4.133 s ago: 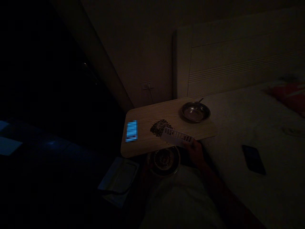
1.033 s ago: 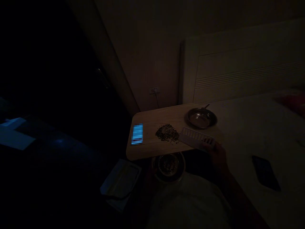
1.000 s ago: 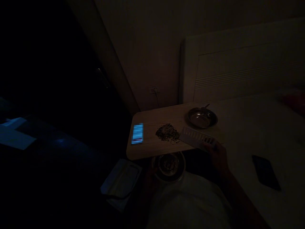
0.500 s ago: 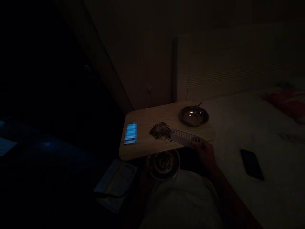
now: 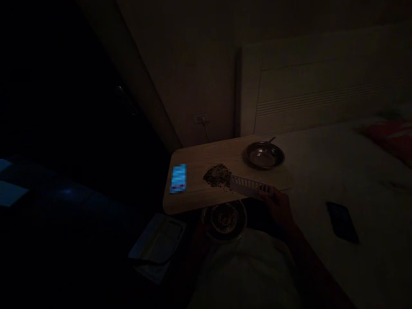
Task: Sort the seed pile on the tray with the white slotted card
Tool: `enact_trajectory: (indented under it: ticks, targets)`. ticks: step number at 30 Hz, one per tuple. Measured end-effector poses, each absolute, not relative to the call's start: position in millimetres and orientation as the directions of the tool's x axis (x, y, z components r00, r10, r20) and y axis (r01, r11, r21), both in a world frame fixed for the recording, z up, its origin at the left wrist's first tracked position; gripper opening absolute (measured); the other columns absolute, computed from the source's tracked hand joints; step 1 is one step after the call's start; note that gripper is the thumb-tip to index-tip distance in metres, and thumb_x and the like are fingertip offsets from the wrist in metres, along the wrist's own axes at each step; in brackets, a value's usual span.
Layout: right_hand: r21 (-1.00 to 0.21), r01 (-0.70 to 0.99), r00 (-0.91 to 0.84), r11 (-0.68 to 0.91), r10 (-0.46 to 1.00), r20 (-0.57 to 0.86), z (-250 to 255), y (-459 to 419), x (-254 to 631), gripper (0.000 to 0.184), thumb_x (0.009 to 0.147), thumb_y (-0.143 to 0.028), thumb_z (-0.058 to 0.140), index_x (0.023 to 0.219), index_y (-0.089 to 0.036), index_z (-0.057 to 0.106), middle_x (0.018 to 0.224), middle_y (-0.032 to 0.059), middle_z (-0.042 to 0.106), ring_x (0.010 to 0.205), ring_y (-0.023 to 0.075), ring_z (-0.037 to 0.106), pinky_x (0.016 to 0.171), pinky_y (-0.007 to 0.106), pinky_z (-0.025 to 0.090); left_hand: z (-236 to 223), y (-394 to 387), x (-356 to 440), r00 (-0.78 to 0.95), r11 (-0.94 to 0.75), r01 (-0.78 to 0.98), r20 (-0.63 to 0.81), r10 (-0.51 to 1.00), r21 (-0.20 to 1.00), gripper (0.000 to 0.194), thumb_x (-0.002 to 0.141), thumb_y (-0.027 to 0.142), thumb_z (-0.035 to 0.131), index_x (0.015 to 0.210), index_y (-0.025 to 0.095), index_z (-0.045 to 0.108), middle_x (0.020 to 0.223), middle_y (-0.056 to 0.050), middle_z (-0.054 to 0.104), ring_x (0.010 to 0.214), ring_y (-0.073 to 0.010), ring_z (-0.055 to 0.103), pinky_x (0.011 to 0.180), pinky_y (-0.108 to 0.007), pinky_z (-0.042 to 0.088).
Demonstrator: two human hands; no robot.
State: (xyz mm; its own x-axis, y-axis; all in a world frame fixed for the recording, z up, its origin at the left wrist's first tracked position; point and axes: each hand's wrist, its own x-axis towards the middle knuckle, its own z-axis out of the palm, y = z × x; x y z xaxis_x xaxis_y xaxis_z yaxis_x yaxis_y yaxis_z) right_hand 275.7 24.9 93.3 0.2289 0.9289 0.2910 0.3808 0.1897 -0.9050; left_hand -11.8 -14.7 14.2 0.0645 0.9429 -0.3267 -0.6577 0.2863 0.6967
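My right hand [image 5: 279, 206] grips one end of a pale, flat strip [image 5: 246, 186] with a row of rectangular slots. The strip's far end is at the right edge of a heap of small dark and light grains or seeds [image 5: 218, 175] on a light wooden tabletop [image 5: 193, 201]. Below the front edge of the tabletop, a round metal bowl [image 5: 243, 219] with dark bits inside is held over my lap. My left hand [image 5: 202, 234], very dim, is at its left side with fingers near the rim; most of this hand is lost in shadow.
On the tabletop are a lit, blurred-out screen [image 5: 178, 178] at left and a shiny metal bowl [image 5: 265, 155] with a handle tip behind it. A dark phone [image 5: 343, 222] lies on the bed at right. A pale box-like object [image 5: 157, 246] is lower left.
Compared with about four seconds ago, the slotted strip has moved right, from overlapping the heap to its right edge. The view has shifted slightly. My left hand stays at the bowl.
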Motion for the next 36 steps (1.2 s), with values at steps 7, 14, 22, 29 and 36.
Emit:
enact_trajectory:
  ticks: [7,14,22,29,36]
  targets:
    - [-0.909,0.375,0.233,0.183,0.930,0.284,97.4,23.9,269.8,0.025,0.087,-0.044,0.065,0.094,-0.022,0.074,0.087,0.0053,0.078,0.076,0.0245,0.070,0.067,0.032,0.055,4.9,-12.5,-16.0,0.130,0.349,-0.632,-0.349,0.928,0.692,0.054,0.063,0.018,0.072,0.116,0.027,0.070,0.120,-0.006,0.074,0.133,-0.0382,0.052,0.113,-0.056,0.035]
    - [-0.903,0.406,0.303,0.138,0.912,0.276,95.1,20.8,281.2,0.027,0.084,-0.046,0.068,0.091,-0.020,0.074,0.079,0.0050,0.076,0.067,0.0230,0.067,0.060,0.032,0.052,6.8,-9.4,-17.1,0.111,0.293,-0.662,-0.297,0.948,0.690,0.052,0.067,0.019,0.073,0.118,0.026,0.070,0.126,-0.006,0.071,0.134,-0.0376,0.051,0.113,-0.056,0.036]
    - [-0.906,0.400,0.279,0.138,0.923,0.264,95.0,17.6,284.7,0.026,0.083,-0.046,0.069,0.087,-0.022,0.074,0.077,0.0033,0.076,0.067,0.0231,0.068,0.058,0.031,0.052,7.6,-8.2,-17.4,0.130,0.307,-0.691,-0.306,0.943,0.654,0.047,0.066,0.018,0.071,0.113,0.025,0.072,0.119,-0.006,0.074,0.130,-0.0359,0.055,0.114,-0.054,0.036]
    - [-0.914,0.381,0.247,0.141,0.937,0.247,93.9,17.1,284.0,0.026,0.083,-0.046,0.069,0.090,-0.021,0.075,0.081,0.0046,0.077,0.069,0.0242,0.068,0.061,0.032,0.053,4.0,-9.1,-20.0,0.096,0.334,-0.688,-0.375,0.922,0.644,0.044,0.068,0.019,0.072,0.111,0.024,0.072,0.119,-0.007,0.074,0.133,-0.0375,0.053,0.115,-0.055,0.034]
    - [-0.948,0.296,0.211,0.116,0.960,0.184,94.9,16.3,277.5,0.025,0.078,-0.045,0.073,0.082,-0.020,0.074,0.074,0.0035,0.074,0.066,0.0225,0.065,0.056,0.030,0.051,6.3,-7.4,-19.4,0.111,0.316,-0.717,-0.345,0.932,0.622,0.052,0.066,0.016,0.071,0.117,0.026,0.071,0.122,-0.005,0.074,0.132,-0.0354,0.054,0.115,-0.054,0.035]
